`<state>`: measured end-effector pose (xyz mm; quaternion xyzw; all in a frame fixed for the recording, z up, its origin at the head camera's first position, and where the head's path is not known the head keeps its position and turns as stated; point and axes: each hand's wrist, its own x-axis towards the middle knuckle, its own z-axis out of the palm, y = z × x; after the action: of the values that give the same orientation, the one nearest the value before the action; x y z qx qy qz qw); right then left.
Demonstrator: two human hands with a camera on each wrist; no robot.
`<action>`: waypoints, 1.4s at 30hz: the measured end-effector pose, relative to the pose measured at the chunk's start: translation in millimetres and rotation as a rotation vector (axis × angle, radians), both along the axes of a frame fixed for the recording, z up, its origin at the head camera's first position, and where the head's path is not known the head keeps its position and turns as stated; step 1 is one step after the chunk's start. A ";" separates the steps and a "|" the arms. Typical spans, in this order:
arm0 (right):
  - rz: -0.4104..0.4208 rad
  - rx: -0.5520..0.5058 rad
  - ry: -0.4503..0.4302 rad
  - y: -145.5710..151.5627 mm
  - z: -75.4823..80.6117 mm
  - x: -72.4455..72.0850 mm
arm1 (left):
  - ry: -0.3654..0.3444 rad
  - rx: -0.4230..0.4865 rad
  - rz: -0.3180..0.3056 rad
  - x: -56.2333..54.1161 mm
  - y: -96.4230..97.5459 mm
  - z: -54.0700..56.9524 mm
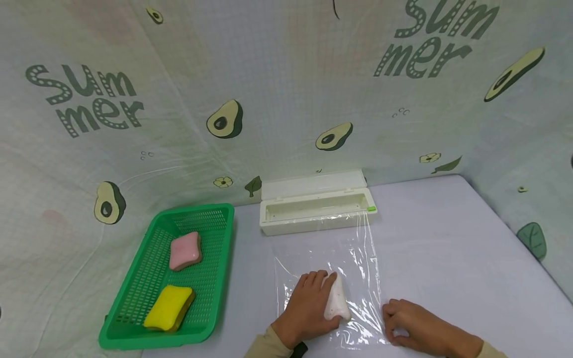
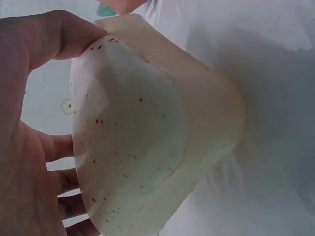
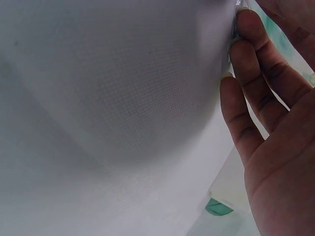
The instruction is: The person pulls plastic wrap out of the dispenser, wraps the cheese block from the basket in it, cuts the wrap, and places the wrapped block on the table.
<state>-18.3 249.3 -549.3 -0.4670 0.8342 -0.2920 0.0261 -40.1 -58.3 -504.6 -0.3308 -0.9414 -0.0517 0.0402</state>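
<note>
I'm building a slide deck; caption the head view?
Left hand grips a white block on clear film; right hand pinches the film's edge; green basket at left.

The left hand's grip [image 1: 309, 307] hides the left side of the white sponge [image 1: 337, 301]; the ends of the left fingers [image 2: 60, 148] are concealed behind it. The dark object [image 1: 299, 349] at the left wrist is partly covered and unidentifiable. The right wrist view crops the right hand [image 3: 283, 147]; the head view crops the tabletop [image 1: 447, 238].
</note>
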 end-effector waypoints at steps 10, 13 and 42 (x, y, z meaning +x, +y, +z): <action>0.025 -0.046 0.089 1.7 -5.4 -0.4 | 0.055 -0.070 0.012 -0.9 3.1 -10.7; 0.026 -0.049 0.078 1.2 -5.4 -0.3 | 0.031 -0.070 0.015 -2.1 2.4 -14.7; 0.008 0.005 -0.033 2.0 -3.8 -2.0 | -0.136 0.044 -0.172 27.1 -117.4 -34.0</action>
<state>-20.3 251.3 -553.1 -0.4653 0.8327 -0.2972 0.0421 -13.0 -175.7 -538.6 -0.4050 -0.9088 -0.0980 -0.0211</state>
